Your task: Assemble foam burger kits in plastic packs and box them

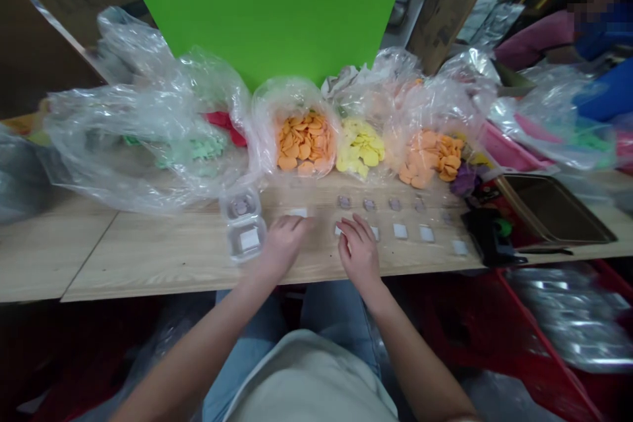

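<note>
A small white square is being touched by the fingers of the right hand – whether its grip is closed on it cannot be told – while another square is being partly hidden by the curled left hand (that grip is equally unclear). Both squares are lying on the wooden bench, near an open clear plastic clamshell, with bagged orange discs being kept just behind.

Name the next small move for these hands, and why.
Probably the left hand should fold shut the open clear plastic clamshell beside it: one half already holds a white square, the other a round disc, and that hand is the nearest.
</note>
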`<move>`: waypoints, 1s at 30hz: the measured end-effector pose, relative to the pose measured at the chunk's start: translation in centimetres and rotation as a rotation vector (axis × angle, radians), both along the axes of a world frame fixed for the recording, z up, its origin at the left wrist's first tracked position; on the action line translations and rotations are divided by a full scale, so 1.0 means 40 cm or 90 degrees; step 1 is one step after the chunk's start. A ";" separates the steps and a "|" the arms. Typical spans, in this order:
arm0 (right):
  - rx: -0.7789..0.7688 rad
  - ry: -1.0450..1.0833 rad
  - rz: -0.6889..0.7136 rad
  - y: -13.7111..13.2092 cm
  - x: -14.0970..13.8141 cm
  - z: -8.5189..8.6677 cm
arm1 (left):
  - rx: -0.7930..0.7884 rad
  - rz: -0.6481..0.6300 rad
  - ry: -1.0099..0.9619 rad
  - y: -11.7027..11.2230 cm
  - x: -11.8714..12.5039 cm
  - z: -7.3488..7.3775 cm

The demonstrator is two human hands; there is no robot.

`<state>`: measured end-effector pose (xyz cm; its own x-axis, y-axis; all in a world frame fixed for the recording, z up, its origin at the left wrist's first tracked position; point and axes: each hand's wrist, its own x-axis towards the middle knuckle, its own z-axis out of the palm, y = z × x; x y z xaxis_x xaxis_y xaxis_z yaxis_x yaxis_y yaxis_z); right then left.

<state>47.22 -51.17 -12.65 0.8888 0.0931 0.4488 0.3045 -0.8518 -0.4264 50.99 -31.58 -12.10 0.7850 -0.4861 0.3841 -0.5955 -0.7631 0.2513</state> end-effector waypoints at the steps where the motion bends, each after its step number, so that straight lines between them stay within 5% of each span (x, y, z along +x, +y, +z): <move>1: -0.004 -0.002 -0.009 -0.009 -0.005 -0.001 | 0.021 -0.038 0.021 -0.038 0.011 -0.015; 4: -0.018 0.002 -0.007 -0.012 -0.016 0.004 | 0.043 -0.091 0.032 -0.095 -0.012 -0.044; 7: -0.038 0.033 0.052 0.029 -0.009 0.017 | 0.024 -0.028 0.021 -0.045 -0.104 -0.054; 11: -0.047 0.078 0.164 0.144 0.045 0.026 | -0.206 0.354 -0.033 0.106 -0.190 -0.061; 13: -0.004 0.110 0.189 0.230 0.076 0.017 | -0.386 0.476 0.096 0.173 -0.186 -0.066; 16: 0.100 0.233 0.160 0.381 0.099 -0.012 | -0.594 0.410 0.396 0.253 -0.152 -0.070; 18: 0.161 0.313 0.136 0.477 0.091 -0.037 | -0.627 0.386 0.443 0.305 -0.140 -0.067; 24: 0.164 0.375 0.192 0.648 0.060 -0.066 | -0.429 0.430 0.260 0.486 -0.187 -0.075; 30: 0.021 0.319 0.286 0.644 0.092 -0.022 | -0.018 0.196 0.005 0.561 -0.219 -0.093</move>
<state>50.90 -25.39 -13.54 0.8687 0.4953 0.0017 0.3847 -0.6725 -0.6322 42.23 -9.14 -15.82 0.8967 -0.2144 0.3873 -0.3353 -0.9002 0.2779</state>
